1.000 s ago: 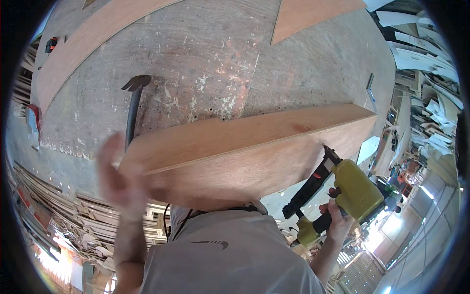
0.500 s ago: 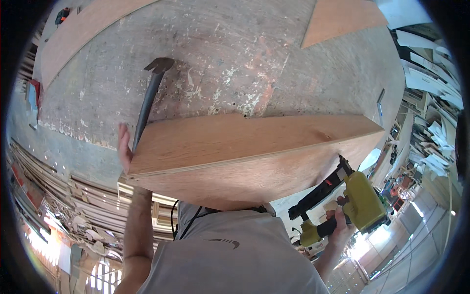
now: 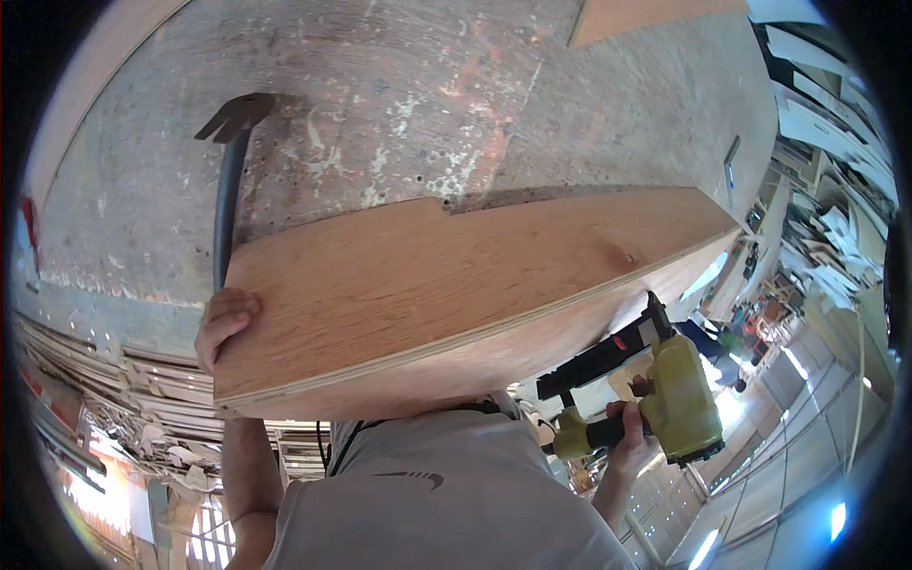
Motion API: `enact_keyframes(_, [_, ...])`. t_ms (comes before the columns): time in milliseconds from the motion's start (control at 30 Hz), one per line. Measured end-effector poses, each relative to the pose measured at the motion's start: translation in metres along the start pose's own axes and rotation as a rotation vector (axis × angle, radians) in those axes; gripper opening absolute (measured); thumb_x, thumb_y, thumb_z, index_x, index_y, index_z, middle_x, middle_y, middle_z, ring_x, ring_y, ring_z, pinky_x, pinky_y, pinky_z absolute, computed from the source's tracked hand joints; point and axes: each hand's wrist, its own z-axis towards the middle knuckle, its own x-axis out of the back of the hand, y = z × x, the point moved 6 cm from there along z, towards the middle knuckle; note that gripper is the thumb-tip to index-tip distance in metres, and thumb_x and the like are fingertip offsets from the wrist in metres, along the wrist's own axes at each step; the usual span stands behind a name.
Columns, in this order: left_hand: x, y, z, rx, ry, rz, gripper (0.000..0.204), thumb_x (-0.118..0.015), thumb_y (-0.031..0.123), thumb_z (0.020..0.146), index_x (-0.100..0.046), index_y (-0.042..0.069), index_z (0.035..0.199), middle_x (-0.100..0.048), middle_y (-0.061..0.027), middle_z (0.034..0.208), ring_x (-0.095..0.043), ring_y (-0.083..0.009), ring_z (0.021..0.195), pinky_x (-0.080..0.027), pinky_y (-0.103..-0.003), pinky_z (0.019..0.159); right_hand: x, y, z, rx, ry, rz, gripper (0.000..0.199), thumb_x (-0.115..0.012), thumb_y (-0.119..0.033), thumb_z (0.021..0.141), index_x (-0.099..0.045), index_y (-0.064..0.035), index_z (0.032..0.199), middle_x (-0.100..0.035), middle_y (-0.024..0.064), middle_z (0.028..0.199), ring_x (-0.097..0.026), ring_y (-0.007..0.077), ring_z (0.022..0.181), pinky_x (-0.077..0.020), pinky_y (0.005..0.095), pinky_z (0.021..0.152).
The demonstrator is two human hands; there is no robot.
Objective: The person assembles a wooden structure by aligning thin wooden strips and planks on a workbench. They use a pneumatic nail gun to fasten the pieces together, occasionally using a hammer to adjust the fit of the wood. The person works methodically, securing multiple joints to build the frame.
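Left fingers (image 3: pixel 234 305) have curled onto plywood (image 3: pixel 446 294); hammer (image 3: pixel 228 180) lies beside.

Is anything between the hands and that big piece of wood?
Nothing visible is between the left hand and the plywood piece; that hand holds its left end. Between the right hand and that piece is the nail gun it holds.

I'm looking at a scuffed, paint-flecked worktable (image 3: pixel 370 123), with long timber strips (image 3: pixel 104 356) stacked off its near left corner, and past that same corner white light glares through a bright opening (image 3: pixel 100 494) and a barred window (image 3: pixel 211 534). Pale sheets (image 3: pixel 825 109) lie jumbled along the table's right side. Off its near right corner, strip lights (image 3: pixel 704 549) glow against grey panelling (image 3: pixel 798 465).
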Motion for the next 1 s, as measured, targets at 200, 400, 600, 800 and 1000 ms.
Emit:
enact_keyframes(200, [0.004, -0.002, -0.003, 0.06, -0.029, 0.043, 0.03, -0.065, 0.032, 0.087, -0.059, 0.005, 0.097, -0.065, -0.0165, 0.091, -0.061, -0.028, 0.092, -0.048, -0.044, 0.085, 0.013, 0.023, -0.003, -0.052, -0.01, 0.051, 0.052, -0.065, -0.005, 0.084, -0.045, 0.0014, 0.132, -0.058, 0.0178, 0.12, -0.066, 0.0175, 0.071, -0.058, 0.0309, 0.065])
enact_keyframes(400, [0.003, -0.007, -0.012, 0.114, 0.053, -0.069, 0.016, -0.06, 0.019, 0.091, -0.059, 0.004, 0.098, -0.062, -0.0184, 0.099, -0.059, -0.0275, 0.095, -0.049, -0.042, 0.087, 0.009, 0.011, 0.0, -0.066, -0.086, 0.108, 0.049, -0.066, -0.006, 0.085, -0.049, -0.0021, 0.131, -0.058, 0.0141, 0.118, -0.065, 0.0181, 0.082, -0.0588, 0.0316, 0.07])
enact_keyframes(600, [0.01, -0.02, -0.002, 0.16, -0.133, -0.005, 0.028, -0.063, 0.018, 0.089, -0.058, 0.002, 0.111, -0.06, -0.0191, 0.111, -0.058, -0.0298, 0.105, -0.048, -0.041, 0.094, 0.021, 0.008, 0.017, -0.101, -0.135, 0.219, 0.051, -0.07, -0.011, 0.083, -0.05, -0.0027, 0.129, -0.059, 0.0119, 0.115, -0.066, 0.0164, 0.076, -0.058, 0.0294, 0.064])
enact_keyframes(800, [0.105, 0.016, 0.079, 0.765, -0.842, 1.112, 0.061, -0.07, 0.001, 0.08, -0.047, 0.0, 0.136, -0.05, -0.0158, 0.14, -0.048, -0.0248, 0.129, -0.041, -0.038, 0.105, 0.048, 0.014, 0.036, -0.096, -0.296, 0.334, 0.043, -0.068, -0.007, 0.087, -0.051, -0.0024, 0.126, -0.058, 0.011, 0.115, -0.065, 0.0169, 0.077, -0.058, 0.028, 0.066])
enact_keyframes(1000, [-0.24, 0.201, 0.155, 0.051, -0.392, 0.398, 0.049, -0.064, -0.003, 0.085, -0.051, 0.003, 0.132, -0.054, -0.0131, 0.132, -0.053, -0.0261, 0.12, -0.043, -0.036, 0.102, 0.06, 0.026, 0.08, 0.032, -0.564, 0.097, 0.043, -0.074, -0.016, 0.086, -0.056, -0.0022, 0.123, -0.063, 0.0086, 0.114, -0.062, 0.0184, 0.099, -0.0527, 0.0326, 0.082])
